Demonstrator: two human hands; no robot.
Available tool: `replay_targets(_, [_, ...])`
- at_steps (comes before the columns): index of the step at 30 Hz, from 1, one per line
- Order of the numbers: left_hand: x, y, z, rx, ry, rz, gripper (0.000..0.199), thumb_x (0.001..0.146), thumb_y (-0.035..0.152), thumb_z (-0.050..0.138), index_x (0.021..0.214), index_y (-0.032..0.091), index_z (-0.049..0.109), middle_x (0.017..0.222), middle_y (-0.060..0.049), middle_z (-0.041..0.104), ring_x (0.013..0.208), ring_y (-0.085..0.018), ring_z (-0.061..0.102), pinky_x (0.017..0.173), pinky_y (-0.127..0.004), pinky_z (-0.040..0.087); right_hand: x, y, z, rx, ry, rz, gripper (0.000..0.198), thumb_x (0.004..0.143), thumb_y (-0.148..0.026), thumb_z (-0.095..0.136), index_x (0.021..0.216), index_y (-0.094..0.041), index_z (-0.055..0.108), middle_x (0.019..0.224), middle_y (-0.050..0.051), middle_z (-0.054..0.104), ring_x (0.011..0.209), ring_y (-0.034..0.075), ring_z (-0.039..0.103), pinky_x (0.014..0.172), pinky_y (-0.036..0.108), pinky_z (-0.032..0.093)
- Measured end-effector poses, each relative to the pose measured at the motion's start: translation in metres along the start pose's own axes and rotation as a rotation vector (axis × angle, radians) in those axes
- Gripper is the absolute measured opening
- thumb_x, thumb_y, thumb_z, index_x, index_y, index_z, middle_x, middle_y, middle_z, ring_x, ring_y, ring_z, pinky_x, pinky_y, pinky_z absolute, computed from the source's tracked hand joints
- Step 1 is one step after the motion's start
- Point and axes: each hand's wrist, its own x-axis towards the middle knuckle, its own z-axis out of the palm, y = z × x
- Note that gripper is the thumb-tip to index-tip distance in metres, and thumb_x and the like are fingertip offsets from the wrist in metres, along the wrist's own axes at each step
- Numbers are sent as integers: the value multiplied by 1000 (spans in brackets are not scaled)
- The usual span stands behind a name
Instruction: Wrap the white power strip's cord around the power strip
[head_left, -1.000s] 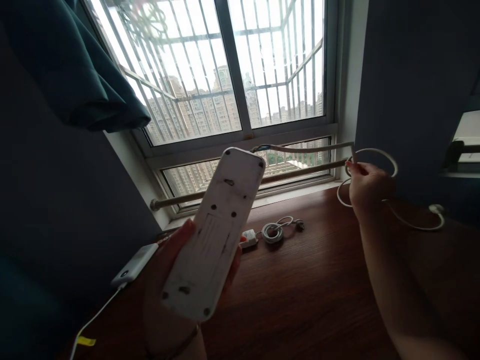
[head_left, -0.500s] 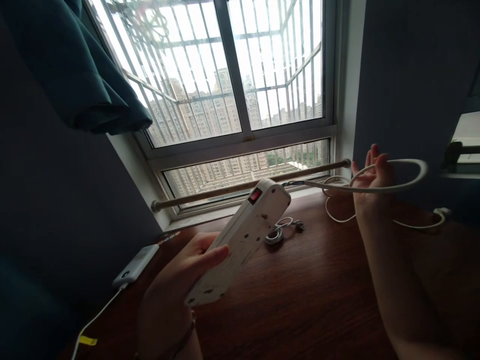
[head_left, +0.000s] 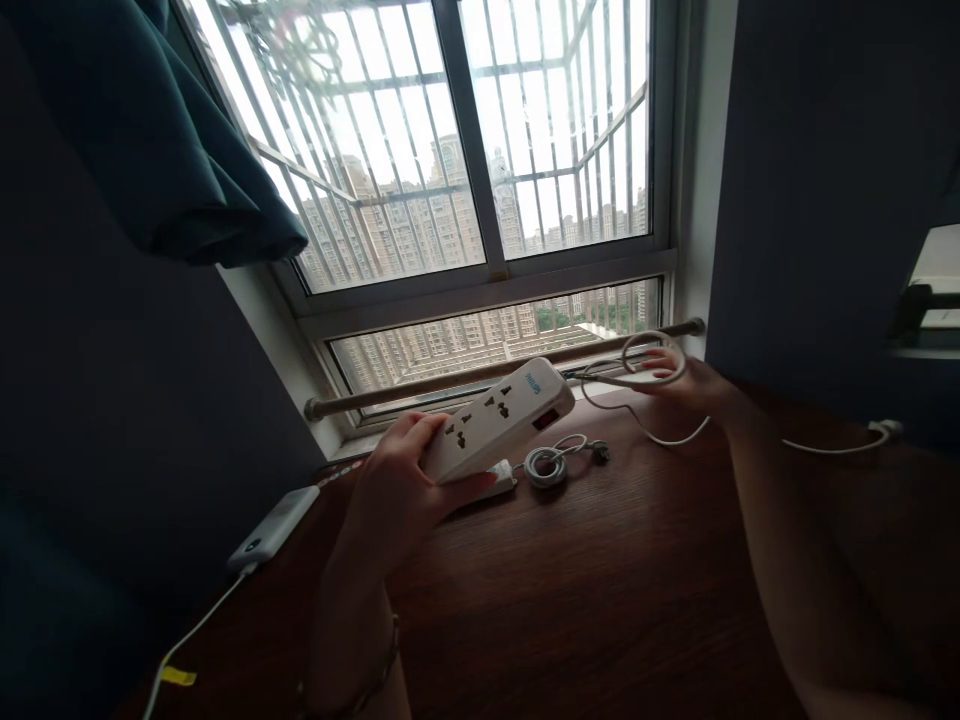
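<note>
Two hands share this: my left hand [head_left: 405,480] grips the power strip [head_left: 499,420] above the tabletop [head_left: 600,580], my right hand [head_left: 675,385] pinches its looped cord [head_left: 645,372]. Loops should stay even, untwisted.

A dark wooden desk [head_left: 600,600] runs right up to the window [head_left: 480,200], where white bars cross the glass and pale tower blocks stand beyond. A metal rod [head_left: 450,378] lies along the bottom of the frame. On the wood near the sill sits a small coiled white cable [head_left: 546,464] with a dark plug at its end, and just beside it a little white adapter [head_left: 501,478] (partly hidden). Far left, a white power bank [head_left: 274,527] rests at the desk's edge, its thin white lead [head_left: 196,630] carrying a yellow tag. A teal curtain [head_left: 150,130] hangs bunched at the upper left.
</note>
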Motion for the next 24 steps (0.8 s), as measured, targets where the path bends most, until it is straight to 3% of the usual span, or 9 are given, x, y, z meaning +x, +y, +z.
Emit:
replay_targets(2, [1, 3, 3, 27, 28, -36, 64, 57, 61, 69, 104, 19, 58, 101, -6, 58, 89, -24, 56, 75, -33, 45, 1, -4, 8, 0, -66, 45, 84, 60, -49, 75, 131, -17, 44, 123, 18, 57, 108, 32, 59, 85, 45, 52])
replay_targets(4, [3, 6, 7, 29, 23, -96, 65, 58, 63, 67, 103, 18, 58, 99, -6, 60, 87, -24, 57, 74, -33, 45, 1, -13, 16, -56, 14, 44, 95, 62, -53, 72, 139, -16, 31, 136, 21, 44, 120, 35, 49, 93, 50, 46])
replay_targets(8, [9, 6, 17, -24, -73, -261, 59, 61, 66, 63, 99, 22, 60, 88, -3, 66, 82, -25, 61, 70, -33, 43, -3, -31, 41, -181, 201, -227, 95, 63, -51, 73, 139, -15, 28, 144, 18, 33, 134, 32, 30, 110, 48, 26])
replay_targets(10, [12, 4, 21, -107, -92, -326, 57, 62, 67, 61, 95, 21, 62, 83, -3, 68, 79, -25, 62, 67, -32, 42, -7, -34, 63, -118, 134, -247, 91, 67, -52, 69, 139, -15, 27, 142, 18, 35, 133, 30, 32, 109, 46, 28])
replay_targets(13, [14, 3, 23, -291, -89, -382, 55, 63, 64, 62, 94, 19, 63, 80, -3, 68, 76, -24, 62, 66, -30, 42, -17, -32, 106, -11, -71, -96, 80, 78, -55, 57, 138, -13, 26, 130, 22, 49, 123, 31, 47, 99, 48, 39])
replay_targets(15, [14, 5, 21, -423, -106, -401, 55, 63, 62, 64, 94, 16, 63, 78, -4, 68, 75, -23, 62, 65, -29, 43, -27, -28, 135, -13, -141, -116, 73, 79, -52, 57, 136, -13, 31, 124, 21, 54, 118, 31, 51, 95, 47, 43])
replay_targets(18, [12, 7, 16, -621, -205, -406, 51, 68, 58, 63, 92, 13, 63, 78, -7, 68, 75, -22, 62, 65, -28, 44, -39, -26, 167, -44, -155, -190, 80, 76, -46, 63, 138, -10, 27, 136, 24, 42, 129, 33, 38, 103, 49, 34])
replay_targets(21, [8, 6, 11, -782, -344, -351, 48, 70, 56, 62, 91, 12, 63, 81, -9, 69, 74, -22, 63, 64, -29, 45, -44, -25, 181, -86, -142, -283, 83, 76, -39, 65, 141, -10, 22, 144, 24, 29, 137, 33, 21, 108, 51, 25])
replay_targets(24, [2, 6, 9, -950, -417, -268, 50, 67, 56, 64, 93, 13, 64, 84, -10, 69, 74, -22, 62, 63, -29, 47, -46, -25, 180, -129, -156, -394, 65, 79, -36, 62, 133, -12, 37, 134, 20, 44, 133, 33, 29, 106, 54, 24])
